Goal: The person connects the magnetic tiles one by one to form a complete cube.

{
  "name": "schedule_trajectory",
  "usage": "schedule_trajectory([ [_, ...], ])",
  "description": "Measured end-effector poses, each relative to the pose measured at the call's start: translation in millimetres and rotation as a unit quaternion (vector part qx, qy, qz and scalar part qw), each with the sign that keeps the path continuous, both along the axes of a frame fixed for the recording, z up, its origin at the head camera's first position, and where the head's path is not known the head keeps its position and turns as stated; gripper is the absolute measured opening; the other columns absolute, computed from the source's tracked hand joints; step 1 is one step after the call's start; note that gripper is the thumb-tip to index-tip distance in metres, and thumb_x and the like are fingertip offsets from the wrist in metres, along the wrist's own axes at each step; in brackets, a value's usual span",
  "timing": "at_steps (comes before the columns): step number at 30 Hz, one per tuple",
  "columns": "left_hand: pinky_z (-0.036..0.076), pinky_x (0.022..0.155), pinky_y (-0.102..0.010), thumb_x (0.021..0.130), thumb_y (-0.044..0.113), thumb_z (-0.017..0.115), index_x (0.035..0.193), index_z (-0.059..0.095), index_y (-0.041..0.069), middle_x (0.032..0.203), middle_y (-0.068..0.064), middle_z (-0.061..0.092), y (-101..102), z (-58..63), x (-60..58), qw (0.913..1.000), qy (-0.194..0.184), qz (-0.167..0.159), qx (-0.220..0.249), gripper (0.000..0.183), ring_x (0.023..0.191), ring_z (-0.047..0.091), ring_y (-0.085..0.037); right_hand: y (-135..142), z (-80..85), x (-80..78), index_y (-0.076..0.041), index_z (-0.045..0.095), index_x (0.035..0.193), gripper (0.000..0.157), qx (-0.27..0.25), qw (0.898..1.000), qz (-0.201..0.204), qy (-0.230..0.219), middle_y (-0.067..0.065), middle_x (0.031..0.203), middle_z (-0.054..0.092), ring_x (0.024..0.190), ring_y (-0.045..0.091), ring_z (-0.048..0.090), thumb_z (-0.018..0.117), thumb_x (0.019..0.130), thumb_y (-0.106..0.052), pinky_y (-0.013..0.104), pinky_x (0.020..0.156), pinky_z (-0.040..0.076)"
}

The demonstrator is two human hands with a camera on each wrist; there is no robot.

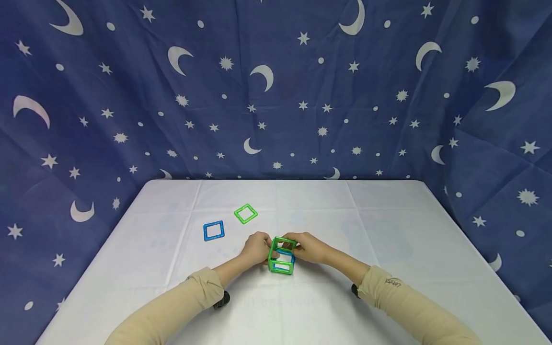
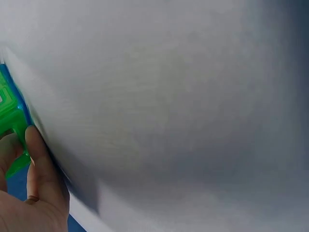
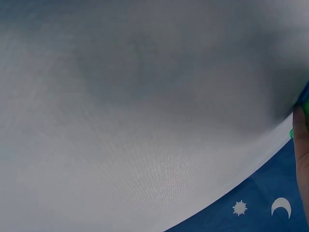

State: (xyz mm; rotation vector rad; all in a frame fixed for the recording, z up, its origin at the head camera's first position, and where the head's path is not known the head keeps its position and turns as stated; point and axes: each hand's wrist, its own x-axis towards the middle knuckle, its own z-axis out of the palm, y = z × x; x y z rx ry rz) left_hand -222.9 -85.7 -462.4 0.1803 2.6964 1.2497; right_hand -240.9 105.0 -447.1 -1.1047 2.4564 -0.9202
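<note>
Between the two hands, a small box of green and blue magnetic tile frames (image 1: 281,263) stands on the white tabletop. Green frames form its upright sides, and blue shows low down at its base and right edge. The left hand (image 1: 256,247) grips its left green side between thumb and fingers; in the left wrist view those fingers (image 2: 46,169) hold the green frame near a blue edge. On the far right, the right hand (image 1: 311,247) pinches the box's side, its fingertips partly hidden by the frames. The right wrist view catches only a sliver of this hand (image 3: 301,150).
Two loose square tile frames lie flat to the left beyond the box: a blue one (image 1: 214,238) and a green one (image 1: 239,218). A white cloth (image 1: 388,306) covers the table. Behind and beside it hangs a blue curtain (image 1: 293,143) with moons and stars.
</note>
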Motion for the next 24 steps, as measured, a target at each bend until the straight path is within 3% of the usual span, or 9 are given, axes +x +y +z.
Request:
schedule_trajectory([
  [6, 0.045, 0.042, -0.018, 0.07, 0.005, 0.081, 0.07, 0.061, 0.0, 0.06, -0.006, 0.061, -0.7, -2.4, 3.0, 0.9999, 0.012, -0.002, 0.001, 0.02, 0.044, 0.05, -0.007, -1.3, -0.2, 4.0, 0.004, 0.056, 0.121, 0.033, -0.004, 1.0, 0.0, -0.006, 0.016, 0.111, 0.067, 0.108, 0.03, 0.062, 0.054, 0.088, 0.006, 0.033, 0.086, 0.055],
  [12, 0.046, 0.042, -0.018, 0.071, 0.005, 0.08, 0.07, 0.06, 0.0, 0.06, -0.006, 0.061, -1.7, -3.7, 3.9, 1.0, 0.009, -0.001, 0.002, 0.02, 0.044, 0.05, -0.007, -2.0, 0.5, 4.1, 0.001, 0.058, 0.122, 0.034, 0.007, 1.0, 0.005, 0.02, 0.015, 0.11, 0.068, 0.103, 0.026, 0.065, 0.055, 0.088, 0.006, 0.027, 0.082, 0.055],
  [18, 0.046, 0.043, -0.018, 0.071, 0.007, 0.081, 0.075, 0.063, -0.002, 0.065, -0.008, 0.063, -0.6, -1.2, 2.3, 0.9999, 0.014, -0.001, -0.002, 0.021, 0.047, 0.051, -0.008, -0.3, 0.5, 1.2, 0.0, 0.059, 0.12, 0.032, 0.009, 0.999, 0.003, 0.036, 0.014, 0.11, 0.068, 0.103, 0.025, 0.065, 0.057, 0.088, 0.005, 0.031, 0.084, 0.055],
  [24, 0.044, 0.041, -0.016, 0.076, 0.009, 0.077, 0.078, 0.064, -0.003, 0.057, -0.001, 0.053, -1.5, -0.9, 2.0, 0.9993, -0.019, 0.002, 0.033, 0.018, 0.043, 0.045, -0.005, -0.2, -1.5, 0.1, 0.0, 0.059, 0.119, 0.03, 0.014, 0.999, 0.0, 0.04, 0.014, 0.114, 0.067, 0.104, 0.025, 0.065, 0.057, 0.089, 0.003, 0.03, 0.083, 0.055],
])
